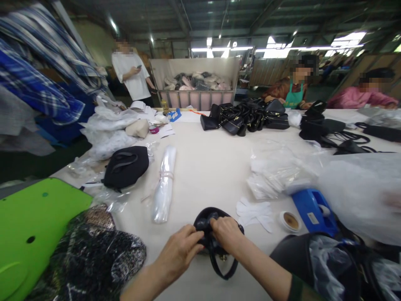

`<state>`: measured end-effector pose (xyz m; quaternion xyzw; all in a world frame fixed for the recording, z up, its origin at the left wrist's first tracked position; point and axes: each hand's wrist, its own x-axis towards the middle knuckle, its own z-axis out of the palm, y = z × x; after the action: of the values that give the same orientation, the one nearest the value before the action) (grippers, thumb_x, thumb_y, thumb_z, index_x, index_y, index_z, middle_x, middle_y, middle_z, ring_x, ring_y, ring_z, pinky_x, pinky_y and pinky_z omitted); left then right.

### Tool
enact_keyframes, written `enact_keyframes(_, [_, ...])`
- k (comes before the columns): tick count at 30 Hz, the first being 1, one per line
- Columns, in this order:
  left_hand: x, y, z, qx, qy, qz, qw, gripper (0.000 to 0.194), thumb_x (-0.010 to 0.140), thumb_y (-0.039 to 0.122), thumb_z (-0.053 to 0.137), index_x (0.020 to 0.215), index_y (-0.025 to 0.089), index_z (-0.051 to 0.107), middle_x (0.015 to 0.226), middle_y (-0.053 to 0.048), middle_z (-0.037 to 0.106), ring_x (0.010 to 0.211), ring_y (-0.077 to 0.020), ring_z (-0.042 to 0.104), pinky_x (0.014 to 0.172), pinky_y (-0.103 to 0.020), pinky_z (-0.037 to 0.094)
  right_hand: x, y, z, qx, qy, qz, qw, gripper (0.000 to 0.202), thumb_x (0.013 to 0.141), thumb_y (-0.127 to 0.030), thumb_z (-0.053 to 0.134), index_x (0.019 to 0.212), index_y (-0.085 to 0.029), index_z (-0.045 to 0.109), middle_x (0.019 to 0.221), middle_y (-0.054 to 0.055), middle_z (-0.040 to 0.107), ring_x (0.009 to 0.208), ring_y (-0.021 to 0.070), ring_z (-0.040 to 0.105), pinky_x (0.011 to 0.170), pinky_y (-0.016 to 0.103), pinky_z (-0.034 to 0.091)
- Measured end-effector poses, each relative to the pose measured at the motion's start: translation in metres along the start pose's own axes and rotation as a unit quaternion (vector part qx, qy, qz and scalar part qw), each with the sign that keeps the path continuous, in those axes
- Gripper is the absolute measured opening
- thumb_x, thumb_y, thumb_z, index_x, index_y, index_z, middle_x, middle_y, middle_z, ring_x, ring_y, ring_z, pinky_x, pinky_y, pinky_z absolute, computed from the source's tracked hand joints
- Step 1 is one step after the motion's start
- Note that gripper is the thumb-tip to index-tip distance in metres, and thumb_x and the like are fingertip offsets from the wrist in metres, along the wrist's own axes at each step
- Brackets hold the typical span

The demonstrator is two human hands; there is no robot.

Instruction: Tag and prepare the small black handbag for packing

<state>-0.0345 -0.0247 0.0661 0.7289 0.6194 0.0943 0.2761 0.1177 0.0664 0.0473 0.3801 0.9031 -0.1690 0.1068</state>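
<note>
A small black handbag sits on the white table right in front of me, its opening facing up and its handle hanging toward me. My left hand pinches the left edge of the bag, thumb and fingers close together. The fingers of my right hand are curled down at the bag's opening, gripping its dark material; their tips are partly hidden. Dark, shiny, rounded stuff shows inside the bag between my hands.
White gloves, a tape roll and a blue dispenser lie to the right. Bundled clear plastic and a black bag are left. Black handbags pile up at the back. Co-workers sit or stand beyond.
</note>
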Motion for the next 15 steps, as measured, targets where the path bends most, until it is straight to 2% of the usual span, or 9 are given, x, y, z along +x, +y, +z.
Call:
enact_keyframes(2, [0.004,0.009,0.011,0.003,-0.001,0.021,1.0,0.015,0.086,0.014,0.048,0.097,0.018,0.058,0.099,-0.005,0.055,0.095,-0.0177,0.054,0.085,-0.03,0.048,-0.005,0.003,-0.004,0.019,-0.017,-0.023,0.999,0.026,0.079,-0.013,0.042,0.094,-0.012,0.063,0.091,0.018,0.067,0.089,0.0291,0.064,0.073,0.035,0.047])
enact_keyframes(5, [0.019,0.022,0.012,0.07,-0.038,-0.009,0.997,0.012,0.086,0.016,0.048,0.083,0.016,0.059,0.096,-0.005,0.058,0.092,-0.018,0.056,0.081,-0.029,0.049,-0.011,0.01,-0.01,0.051,-0.044,-0.045,0.997,0.026,0.075,-0.023,0.046,0.091,-0.013,0.064,0.092,0.017,0.066,0.087,0.0273,0.064,0.072,0.032,0.046])
enact_keyframes(9, [0.042,0.031,-0.003,0.123,-0.096,-0.017,0.988,0.015,0.083,0.016,0.048,0.078,0.015,0.063,0.088,-0.007,0.064,0.084,-0.0229,0.061,0.075,-0.033,0.052,-0.015,0.023,-0.021,0.091,-0.077,-0.063,0.991,0.028,0.078,-0.03,0.044,0.091,-0.014,0.064,0.088,0.013,0.067,0.088,0.0228,0.062,0.072,0.028,0.044])
enact_keyframes(13, [0.057,0.034,-0.012,0.155,-0.11,-0.021,0.981,0.021,0.079,0.012,0.045,0.082,0.011,0.065,0.086,-0.014,0.067,0.082,-0.0314,0.064,0.073,-0.043,0.053,-0.017,0.032,-0.025,0.117,-0.078,-0.054,0.989,0.03,0.085,-0.032,0.039,0.09,-0.018,0.064,0.091,0.008,0.068,0.085,0.0174,0.062,0.071,0.024,0.043])
enact_keyframes(15, [0.062,0.035,-0.012,0.17,-0.117,-0.017,0.978,0.023,0.079,0.012,0.044,0.082,0.01,0.066,0.083,-0.016,0.067,0.082,-0.0328,0.064,0.072,-0.044,0.053,-0.017,0.032,-0.022,0.113,-0.071,-0.036,0.99,0.028,0.084,-0.028,0.04,0.089,-0.016,0.065,0.093,0.009,0.068,0.086,0.0181,0.062,0.071,0.025,0.043])
